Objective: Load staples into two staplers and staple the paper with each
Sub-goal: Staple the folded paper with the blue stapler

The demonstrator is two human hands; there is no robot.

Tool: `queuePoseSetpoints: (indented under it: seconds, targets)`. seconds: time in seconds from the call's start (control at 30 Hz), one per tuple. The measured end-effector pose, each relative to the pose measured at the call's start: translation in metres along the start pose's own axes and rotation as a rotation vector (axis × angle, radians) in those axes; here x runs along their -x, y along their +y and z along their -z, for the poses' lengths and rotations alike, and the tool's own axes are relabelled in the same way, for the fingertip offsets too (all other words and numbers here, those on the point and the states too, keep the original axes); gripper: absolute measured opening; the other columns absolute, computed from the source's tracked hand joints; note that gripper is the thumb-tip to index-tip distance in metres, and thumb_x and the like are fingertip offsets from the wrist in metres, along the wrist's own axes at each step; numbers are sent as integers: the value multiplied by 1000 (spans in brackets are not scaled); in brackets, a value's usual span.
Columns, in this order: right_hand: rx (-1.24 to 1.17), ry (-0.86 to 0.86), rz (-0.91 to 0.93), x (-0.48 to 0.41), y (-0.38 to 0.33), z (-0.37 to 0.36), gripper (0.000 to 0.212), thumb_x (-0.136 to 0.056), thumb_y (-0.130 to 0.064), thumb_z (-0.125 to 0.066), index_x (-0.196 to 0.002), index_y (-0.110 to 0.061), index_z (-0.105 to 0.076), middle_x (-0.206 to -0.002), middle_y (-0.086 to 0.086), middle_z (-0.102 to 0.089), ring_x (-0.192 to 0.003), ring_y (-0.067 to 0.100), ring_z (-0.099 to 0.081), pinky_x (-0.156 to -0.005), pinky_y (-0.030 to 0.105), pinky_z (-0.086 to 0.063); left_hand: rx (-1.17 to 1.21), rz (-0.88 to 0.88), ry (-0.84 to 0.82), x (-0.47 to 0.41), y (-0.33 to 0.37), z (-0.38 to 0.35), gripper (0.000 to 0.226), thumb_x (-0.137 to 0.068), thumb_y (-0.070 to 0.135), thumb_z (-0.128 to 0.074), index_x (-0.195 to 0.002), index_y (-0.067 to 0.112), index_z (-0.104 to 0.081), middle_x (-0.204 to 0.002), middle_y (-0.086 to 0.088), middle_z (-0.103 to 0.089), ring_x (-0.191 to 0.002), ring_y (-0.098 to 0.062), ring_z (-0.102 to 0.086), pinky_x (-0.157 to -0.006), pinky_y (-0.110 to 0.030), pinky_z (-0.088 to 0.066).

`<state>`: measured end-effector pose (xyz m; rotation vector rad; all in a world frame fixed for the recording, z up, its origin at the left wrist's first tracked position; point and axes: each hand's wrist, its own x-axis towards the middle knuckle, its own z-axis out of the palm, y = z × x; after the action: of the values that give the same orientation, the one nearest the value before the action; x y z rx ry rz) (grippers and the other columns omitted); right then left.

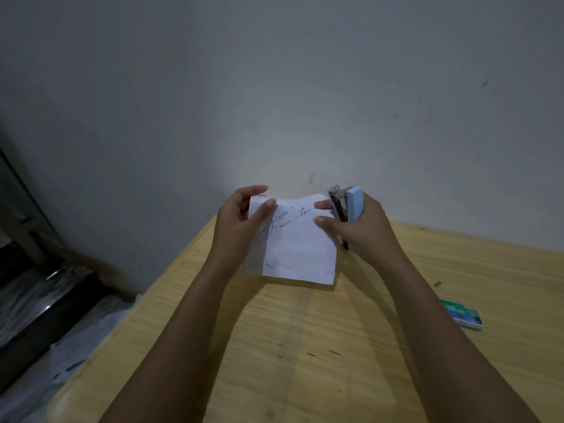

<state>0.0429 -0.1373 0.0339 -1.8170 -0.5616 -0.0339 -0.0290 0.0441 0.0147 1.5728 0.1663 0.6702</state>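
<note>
One creased white handwritten paper point(296, 245), one pale-blue stapler point(355, 206) — both held up. Left hand point(238, 230) pinches the paper; right hand point(363, 233) grips both.

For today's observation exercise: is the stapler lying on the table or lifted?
Lifted: the right hand grips the stapler upright, above the table.

We look down on a pale wood-grain table point(305, 346), its top flecked with small dark marks. A green-and-blue staple box point(462, 314) lies flat on it, with a tiny dark scrap point(438, 283) just beyond the box.
</note>
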Motion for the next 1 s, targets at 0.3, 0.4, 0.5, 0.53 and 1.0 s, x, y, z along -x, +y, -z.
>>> queuePoseSetpoints:
  seconds: [0.3,0.4,0.5,0.53,1.0]
  targets:
    - [-13,140,9,-2,-8,20,22,-72,-20,-78,-77,-15,-58,-77,-3,-64,-67,8,-58,-54,13,-46,-292,-132,-93,0,-6,-3,26,-76,29,-75,-99,29,-62,-116,0,-51,-108,-7,-52,-90,-13,-41]
    - [-162,138,-44,-2,-11,21,23,-71,-16,-79,-76,-17,-56,-73,-6,-63,-61,0,-61,-53,10,-48,-81,-9,-157,1,0,-2,14,-84,24,-68,-97,23,-65,-108,-8,-67,-99,-19,-65,-91,-44,-53]
    - [-320,97,-115,-2,-11,20,28,-67,-10,-80,-78,-15,-55,-73,-1,-61,-70,15,-63,-65,27,-53,0,23,-107,3,1,-4,9,-88,20,-63,-94,15,-65,-103,-14,-70,-94,-27,-67,-86,-51,-54]
    - [-362,67,-137,-2,-11,20,30,-67,-7,-80,-78,-14,-54,-71,-1,-61,-70,18,-62,-65,29,-53,11,28,-88,4,1,-5,10,-87,20,-63,-94,14,-65,-101,-13,-70,-92,-27,-68,-85,-50,-55]
    - [-444,78,-250,0,-6,10,24,-67,4,-77,-80,-4,-58,-81,11,-69,-71,21,-68,-56,22,-55,216,169,136,10,1,-17,11,-86,22,-65,-92,14,-62,-96,-5,-71,-87,-22,-70,-70,-37,-60]
